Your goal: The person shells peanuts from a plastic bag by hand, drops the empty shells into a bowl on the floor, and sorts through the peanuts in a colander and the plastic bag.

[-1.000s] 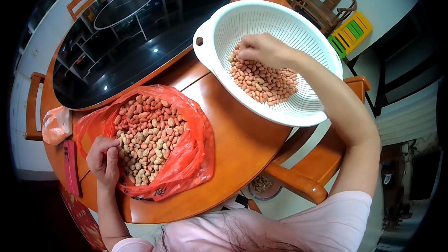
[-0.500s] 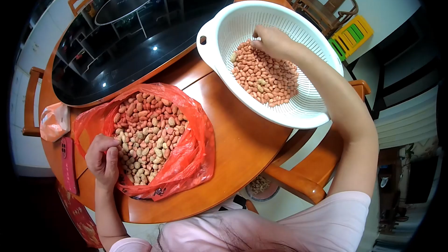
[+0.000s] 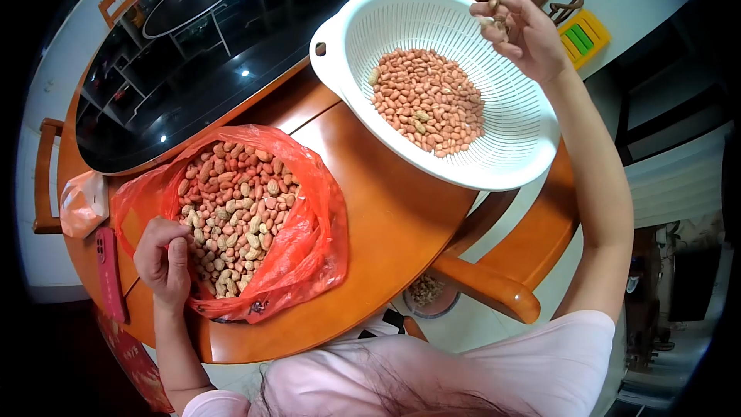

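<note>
My right hand point(image 3: 529, 35) is raised over the far right rim of the white colander point(image 3: 532, 156), palm turned up, with peanut shells point(image 3: 495, 22) in its curled fingers. Shelled reddish peanuts point(image 3: 428, 100) lie in the colander, with a few pale unshelled ones among them. My left hand point(image 3: 164, 262) is closed at the left edge of the red plastic bag point(image 3: 328, 220); what its fingers hold, if anything, is too small to make out. Unshelled peanuts point(image 3: 231, 216) fill the open bag.
A black glossy panel point(image 3: 224, 46) covers the far part of the wooden table point(image 3: 386, 208). At the left are a red phone point(image 3: 110, 274) and an orange-white bag point(image 3: 83, 205). A wooden chair point(image 3: 494, 286) and a bowl of shells point(image 3: 427, 293) are below the table's right side.
My right hand has lifted out of the colander, moved right and turned palm up, showing shells in its fingers. My left hand stays beside the bag. The whole view has shifted slightly.
</note>
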`<act>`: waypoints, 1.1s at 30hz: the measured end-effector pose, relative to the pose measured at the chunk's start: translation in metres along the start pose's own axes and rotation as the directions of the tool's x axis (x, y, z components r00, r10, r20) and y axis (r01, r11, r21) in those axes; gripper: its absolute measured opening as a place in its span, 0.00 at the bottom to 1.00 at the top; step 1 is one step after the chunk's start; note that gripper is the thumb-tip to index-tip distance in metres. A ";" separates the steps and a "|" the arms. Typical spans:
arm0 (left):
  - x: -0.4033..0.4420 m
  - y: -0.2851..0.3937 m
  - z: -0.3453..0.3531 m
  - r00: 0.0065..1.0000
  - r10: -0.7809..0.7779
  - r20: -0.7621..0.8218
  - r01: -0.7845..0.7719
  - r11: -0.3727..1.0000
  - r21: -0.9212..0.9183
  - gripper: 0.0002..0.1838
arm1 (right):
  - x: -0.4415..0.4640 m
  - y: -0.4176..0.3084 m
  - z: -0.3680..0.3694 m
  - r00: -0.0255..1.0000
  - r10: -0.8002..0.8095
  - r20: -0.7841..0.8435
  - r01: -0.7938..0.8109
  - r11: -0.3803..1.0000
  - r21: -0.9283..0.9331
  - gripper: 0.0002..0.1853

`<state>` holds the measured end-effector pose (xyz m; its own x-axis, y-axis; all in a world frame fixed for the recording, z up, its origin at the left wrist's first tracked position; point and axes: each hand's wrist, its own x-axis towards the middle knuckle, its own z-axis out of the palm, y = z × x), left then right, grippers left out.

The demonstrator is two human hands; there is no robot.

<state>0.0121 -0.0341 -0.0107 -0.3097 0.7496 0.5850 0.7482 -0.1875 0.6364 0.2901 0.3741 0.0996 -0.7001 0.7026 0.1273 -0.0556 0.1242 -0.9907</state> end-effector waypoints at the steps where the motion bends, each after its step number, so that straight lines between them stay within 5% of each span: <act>1: 0.000 0.000 0.000 1.000 -0.009 0.004 0.009 1.000 0.004 0.06 | -0.004 0.000 0.002 1.000 -0.008 -0.028 0.009 1.000 0.028 0.12; 6: 0.001 -0.001 0.001 0.999 -0.014 0.038 0.012 0.999 0.042 0.07 | -0.010 0.023 0.029 0.924 0.347 0.158 -0.269 0.887 -0.376 0.13; 8: 0.000 -0.002 0.000 0.999 -0.011 0.032 0.010 0.999 0.032 0.07 | -0.019 0.024 0.049 0.908 0.279 0.313 0.151 0.480 -0.864 0.12; 10: 0.000 -0.002 0.000 1.000 -0.009 0.025 0.009 1.000 0.028 0.07 | -0.028 0.032 0.057 0.900 0.301 0.315 0.233 0.280 -0.931 0.15; 15: 0.002 0.001 0.000 1.000 -0.017 0.021 0.015 0.997 0.070 0.06 | -0.035 0.037 0.068 0.884 0.352 0.306 0.295 0.087 -0.952 0.16; 21: 0.001 0.001 0.000 0.999 -0.036 0.020 0.035 0.998 0.060 0.05 | -0.026 0.053 0.050 0.854 0.339 0.395 0.321 0.253 -0.912 0.10; 24: 0.000 0.000 -0.001 0.999 -0.045 0.016 0.045 0.998 0.053 0.05 | -0.015 0.040 0.039 0.943 0.269 0.199 0.030 0.523 -0.852 0.07; 26: 0.001 -0.002 0.000 0.999 -0.010 0.040 0.008 0.998 0.060 0.06 | -0.007 0.020 0.016 0.937 0.307 0.169 -0.197 0.860 -0.470 0.09; 27: 0.001 -0.003 0.000 0.999 0.004 0.051 -0.008 0.998 0.065 0.06 | -0.006 0.014 0.009 0.965 0.207 0.162 -0.158 0.949 -0.273 0.10; 28: 0.000 -0.003 -0.001 0.999 -0.004 0.053 0.001 0.998 0.064 0.06 | -0.004 0.010 0.003 0.985 0.109 0.135 -0.101 0.993 -0.066 0.12; 29: 0.000 -0.002 -0.001 0.998 -0.015 0.055 0.011 0.998 0.063 0.06 | 0.002 0.008 -0.011 0.961 0.045 0.273 -0.058 0.998 0.037 0.16; 30: -0.001 -0.002 -0.001 0.998 -0.025 0.056 0.021 0.998 0.061 0.06 | 0.003 0.005 -0.008 0.986 0.000 0.169 -0.016 0.996 0.090 0.17; 33: -0.001 -0.004 0.000 0.998 -0.016 0.058 0.013 0.998 0.062 0.06 | 0.018 0.015 -0.006 0.993 0.037 0.112 -0.025 0.995 -0.100 0.13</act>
<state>0.0095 -0.0338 -0.0135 -0.2876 0.7880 0.5444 0.7789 -0.1383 0.6117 0.2810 0.3934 0.0877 -0.7771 0.6236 0.0848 0.0334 0.1754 -0.9839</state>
